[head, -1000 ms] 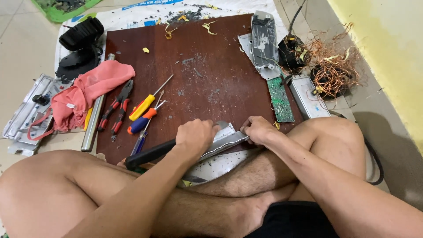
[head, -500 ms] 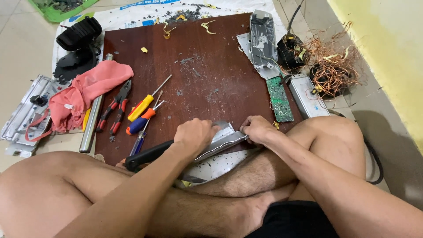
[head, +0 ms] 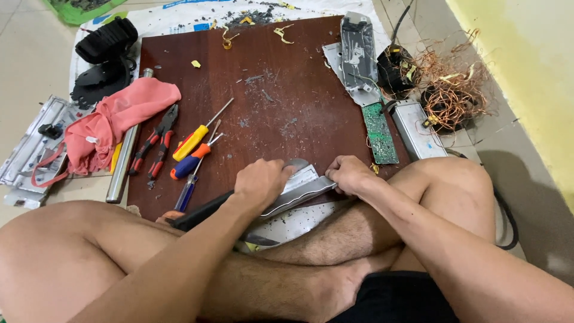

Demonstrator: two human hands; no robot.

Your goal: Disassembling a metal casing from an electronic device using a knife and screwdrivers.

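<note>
I sit cross-legged at the near edge of a dark brown board [head: 281,90]. My left hand [head: 260,182] is closed over a long grey metal piece [head: 302,192] lying across that edge. A black bar [head: 200,214] sticks out from under its wrist towards my left knee. My right hand [head: 350,174] pinches the right end of the same metal piece. A flat pale metal sheet [head: 299,220] lies under it, against my legs. What my left palm covers is hidden.
Red-handled pliers [head: 156,146], a yellow screwdriver [head: 194,139] and an orange-blue one [head: 190,161] lie left of my hands. A pink cloth [head: 113,119] and a metal tube [head: 122,161] sit at the left edge. A green circuit board [head: 379,131], metal casings [head: 356,54] and tangled copper wire [head: 454,90] are on the right.
</note>
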